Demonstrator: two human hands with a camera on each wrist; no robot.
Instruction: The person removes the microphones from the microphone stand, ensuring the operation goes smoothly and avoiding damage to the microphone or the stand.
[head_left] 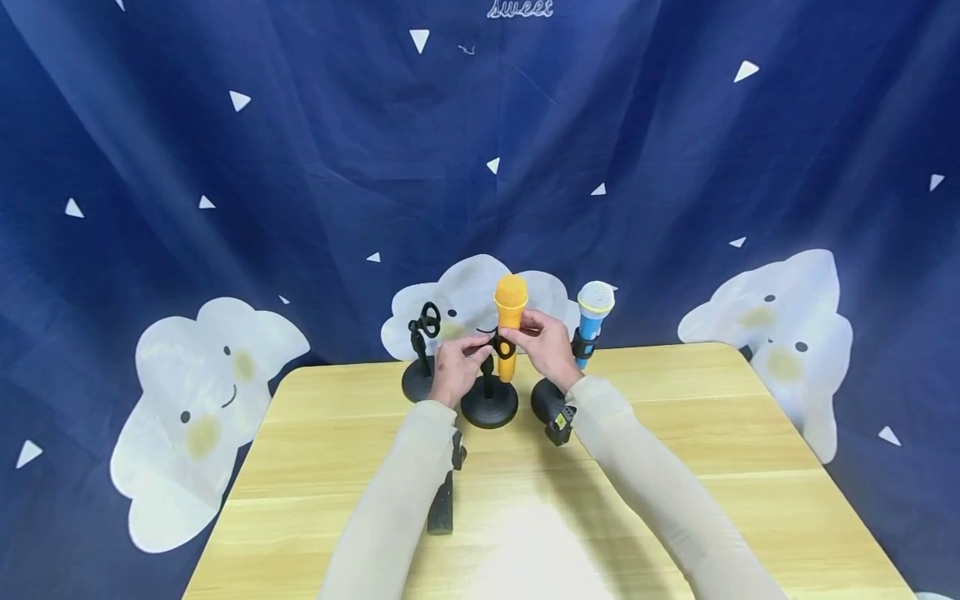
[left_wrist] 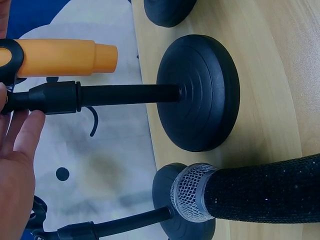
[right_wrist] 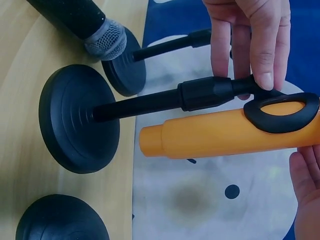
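Stretching forward from the bottom edge in cream sleeves [head_left: 645, 475], over a pale wood-grain worktop [head_left: 750, 467]. Working with both hands near the far edge, at the centre. With the left hand [head_left: 456, 367], pinching the neck of the middle black desktop microphone stand [head_left: 489, 408] close to its ring clip [right_wrist: 280, 126], closing thumb and fingers on it. With the right hand [head_left: 549, 346], gripping an orange microphone [head_left: 512, 304] just below its rounded head, placing thumb in front and fingers behind. Holding this microphone upright, head up, beside the stand's pole, with the lower end apart from the round base. Showing orange through the ring's opening, yet not making clear any passage of the handle through it. Seeing to the left a second black stand [head_left: 417, 382], topped by its own ring clip; to the right, a third stand [head_left: 544, 402] bearing a blue microphone [head_left: 591, 321] with a white mesh head. Finding also, partly under the left sleeve, a black microphone [left_wrist: 245, 192] with a silver mesh head. Facing a navy curtain [head_left: 315, 167] printed with white triangles and smiling clouds.
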